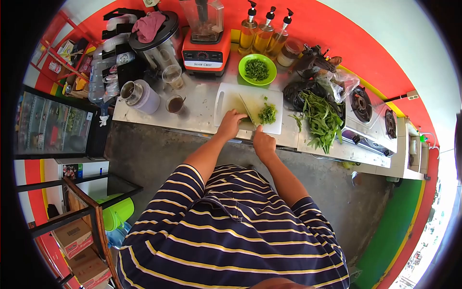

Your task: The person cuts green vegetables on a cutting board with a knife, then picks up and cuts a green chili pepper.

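Note:
My right hand is closed around the handle of a knife at the front edge of a white cutting board. The knife's blade slants up and left across the board. At its left side is my left hand, fingers stretched toward the blade, the fingertips at or very near it. To the right of the blade lies a small heap of chopped green leaves. Behind the board, a lime-green bowl holds more finely chopped greens.
Long leafy greens and a black plastic bag lie right of the board, before a gas stove. A red blender, pump bottles and a brown-filled cup stand behind and left. A fridge is far left.

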Motion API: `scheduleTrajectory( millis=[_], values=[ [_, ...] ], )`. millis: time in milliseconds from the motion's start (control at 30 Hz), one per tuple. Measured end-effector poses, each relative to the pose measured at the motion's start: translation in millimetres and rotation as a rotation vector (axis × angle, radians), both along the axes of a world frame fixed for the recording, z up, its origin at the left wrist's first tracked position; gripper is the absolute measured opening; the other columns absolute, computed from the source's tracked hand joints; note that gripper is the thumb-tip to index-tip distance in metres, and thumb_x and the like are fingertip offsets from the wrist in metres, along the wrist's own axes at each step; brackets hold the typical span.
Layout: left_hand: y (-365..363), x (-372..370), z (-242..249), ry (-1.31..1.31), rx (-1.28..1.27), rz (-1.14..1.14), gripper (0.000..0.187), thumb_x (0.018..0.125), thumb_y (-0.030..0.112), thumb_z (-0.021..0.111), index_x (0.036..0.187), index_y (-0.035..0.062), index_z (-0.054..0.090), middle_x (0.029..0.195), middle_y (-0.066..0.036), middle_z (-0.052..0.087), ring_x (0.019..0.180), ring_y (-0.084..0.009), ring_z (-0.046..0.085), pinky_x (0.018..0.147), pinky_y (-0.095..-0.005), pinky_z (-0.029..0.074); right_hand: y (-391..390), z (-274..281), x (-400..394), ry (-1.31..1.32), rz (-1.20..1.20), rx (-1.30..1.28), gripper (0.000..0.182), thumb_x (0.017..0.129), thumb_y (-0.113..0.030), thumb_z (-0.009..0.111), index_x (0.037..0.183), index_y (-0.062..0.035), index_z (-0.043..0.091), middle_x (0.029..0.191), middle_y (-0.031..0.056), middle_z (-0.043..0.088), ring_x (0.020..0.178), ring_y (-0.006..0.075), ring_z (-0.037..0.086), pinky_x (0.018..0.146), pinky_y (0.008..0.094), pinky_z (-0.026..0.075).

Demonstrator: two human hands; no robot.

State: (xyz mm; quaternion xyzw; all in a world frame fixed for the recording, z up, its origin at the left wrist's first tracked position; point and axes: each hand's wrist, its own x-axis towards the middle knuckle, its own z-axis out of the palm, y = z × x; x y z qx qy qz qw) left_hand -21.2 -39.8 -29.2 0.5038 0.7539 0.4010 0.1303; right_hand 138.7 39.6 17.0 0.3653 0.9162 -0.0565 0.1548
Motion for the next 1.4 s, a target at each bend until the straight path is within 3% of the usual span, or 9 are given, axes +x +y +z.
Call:
scheduleTrajectory(
  millis=[300,633,733,800,900,1033,1100,1400],
  values=[
    [-1,2,-7,0.003,0.043,0.012,0.033,0.080,-0.008,0.061,0.108,0.0068,0.073,0.095,-0.015,0.059,0.095,-0.0360,0.055,0.087,-0.0430,0.046,-6,14,2,-0.039,-0.091,-0.162,0.024,0.097,-0.016,0.049,0.117,-0.0020,0.046,0.100,0.0198,0.075,0.092,0.0342,0.074,0.080,0.0441,0.058],
    [-1,2,-4,-0.026,0.021,0.022,0.032,0.081,-0.008,0.061,0.107,0.0071,0.073,0.097,-0.015,0.060,0.098,-0.0363,0.056,0.088,-0.0440,0.046,-5,29,1,-0.057,-0.034,-0.139,0.027,0.097,-0.014,0.050,0.120,-0.0019,0.045,0.103,0.0208,0.074,0.095,0.0346,0.074,0.083,0.0455,0.058],
    [0,1,-5,-0.027,0.032,0.030,0.032,0.081,-0.007,0.061,0.107,0.0075,0.074,0.096,-0.015,0.060,0.096,-0.0355,0.056,0.088,-0.0437,0.046,-6,16,0,-0.064,-0.096,-0.210,0.032,0.097,-0.014,0.050,0.125,-0.0002,0.044,0.106,0.0209,0.073,0.099,0.0341,0.073,0.085,0.0455,0.057],
    [-1,3,-5,-0.027,0.042,0.032,0.033,0.081,-0.007,0.061,0.107,0.0082,0.075,0.095,-0.014,0.060,0.095,-0.0347,0.056,0.088,-0.0433,0.047,-2,15,-5,0.004,-0.083,-0.208,0.033,0.096,-0.013,0.052,0.125,0.0002,0.042,0.107,0.0259,0.071,0.101,0.0384,0.071,0.086,0.0469,0.056],
    [-2,2,-2,-0.014,0.046,0.035,0.032,0.081,-0.007,0.061,0.106,0.0086,0.075,0.096,-0.014,0.060,0.096,-0.0349,0.056,0.089,-0.0436,0.047,4,27,-11,-0.076,-0.029,-0.209,0.046,0.094,-0.015,0.054,0.133,0.0034,0.039,0.106,0.0218,0.073,0.100,0.0342,0.073,0.086,0.0450,0.057],
    [-3,3,-4,-0.052,0.048,0.033,0.031,0.081,-0.006,0.062,0.106,0.0071,0.074,0.095,-0.014,0.060,0.097,-0.0355,0.055,0.089,-0.0441,0.046,-9,28,-3,-0.108,-0.081,-0.210,0.046,0.093,-0.015,0.056,0.132,0.0027,0.040,0.107,0.0223,0.073,0.100,0.0344,0.072,0.088,0.0448,0.056],
    [-1,1,-5,-0.053,0.053,0.039,0.031,0.081,-0.005,0.063,0.107,0.0054,0.073,0.094,-0.014,0.059,0.096,-0.0359,0.056,0.088,-0.0444,0.046,-12,18,-5,-0.035,-0.175,-0.311,0.040,0.095,-0.015,0.053,0.129,0.0009,0.041,0.113,0.0256,0.070,0.108,0.0386,0.069,0.094,0.0480,0.053],
    [-3,2,8,-0.106,0.010,0.021,0.029,0.082,-0.004,0.063,0.107,0.0078,0.074,0.095,-0.013,0.059,0.098,-0.0350,0.055,0.089,-0.0445,0.046,-6,32,-9,-0.122,-0.107,-0.281,0.039,0.098,-0.020,0.051,0.129,0.0010,0.040,0.114,0.0257,0.070,0.110,0.0372,0.068,0.095,0.0464,0.052]
  ],
)
